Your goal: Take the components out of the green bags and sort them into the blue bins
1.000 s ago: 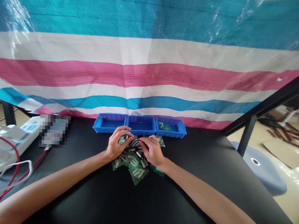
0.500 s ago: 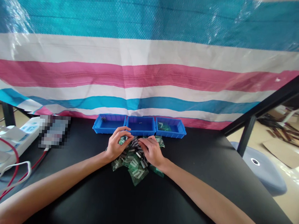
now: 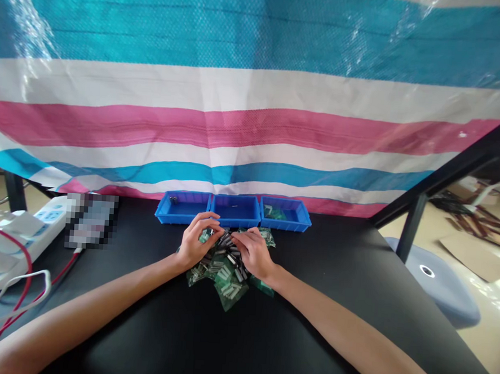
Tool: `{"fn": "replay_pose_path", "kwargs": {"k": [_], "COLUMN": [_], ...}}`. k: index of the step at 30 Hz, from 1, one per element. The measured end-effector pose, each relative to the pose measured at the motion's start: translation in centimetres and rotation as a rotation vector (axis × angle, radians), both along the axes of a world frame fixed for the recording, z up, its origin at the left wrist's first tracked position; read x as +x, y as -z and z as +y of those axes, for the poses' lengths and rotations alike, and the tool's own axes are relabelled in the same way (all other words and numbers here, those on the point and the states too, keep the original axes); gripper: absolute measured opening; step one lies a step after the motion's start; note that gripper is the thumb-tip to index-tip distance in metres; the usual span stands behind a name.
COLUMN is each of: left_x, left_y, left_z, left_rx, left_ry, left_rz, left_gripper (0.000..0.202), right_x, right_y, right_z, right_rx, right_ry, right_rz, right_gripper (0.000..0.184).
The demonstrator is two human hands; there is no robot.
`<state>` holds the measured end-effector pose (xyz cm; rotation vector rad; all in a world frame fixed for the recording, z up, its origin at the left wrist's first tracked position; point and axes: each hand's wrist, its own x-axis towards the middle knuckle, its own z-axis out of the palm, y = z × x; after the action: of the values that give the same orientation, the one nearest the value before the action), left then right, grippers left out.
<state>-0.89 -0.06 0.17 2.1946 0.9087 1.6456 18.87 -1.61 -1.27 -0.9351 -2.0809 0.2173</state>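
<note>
- Blue plastic for the left bin [image 3: 182,219], middle bin [image 3: 237,215] and right bin [image 3: 285,227], set side by side along the middle of the far edge of the black tabletop [image 3: 331,305], probably to leave all three within short reach
- Different contents in each: small metallic parts [image 3: 173,200] at the far-left corner of the left bin, one thin bright piece [image 3: 234,206] in the middle bin, green packets [image 3: 274,213] in the right bin, apparently kept apart by kind
- Heaped just in front of the bins, nearer the far edge than the near one: loose metal pieces [image 3: 239,274] mixed with green bags [image 3: 228,291], likely placed there to sit under both hands at once
- Left hand [image 3: 196,241] arched over the left side of the heap, thumb and forefinger brought to a narrow pinch; cannot tell whether anything small lies between
- Right hand [image 3: 254,252] over the right side, thumb and fingertips close together and low among the metal pieces; touching seems likely, cannot tell what, if anything, is gripped
- Fingertips of both facing inward, near but apart, presumably for fine handling over one spot
- Power strip [image 3: 53,213] toward the left edge, well apart from the heap
</note>
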Motion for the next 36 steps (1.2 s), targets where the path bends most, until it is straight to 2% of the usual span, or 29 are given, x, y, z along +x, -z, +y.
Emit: {"fn": "replay_pose_path", "kwargs": {"k": [36], "left_x": [0.0], "left_y": [-0.16], "left_z": [-0.38], "left_rx": [-0.019], "left_ry": [-0.01], "left_rz": [0.042], "left_gripper": [0.011], "right_x": [0.09], "right_y": [-0.32], "right_z": [-0.06], "right_rx": [-0.009], "right_ry": [-0.012], "right_rz": [0.035], "right_gripper": [0.023]}}
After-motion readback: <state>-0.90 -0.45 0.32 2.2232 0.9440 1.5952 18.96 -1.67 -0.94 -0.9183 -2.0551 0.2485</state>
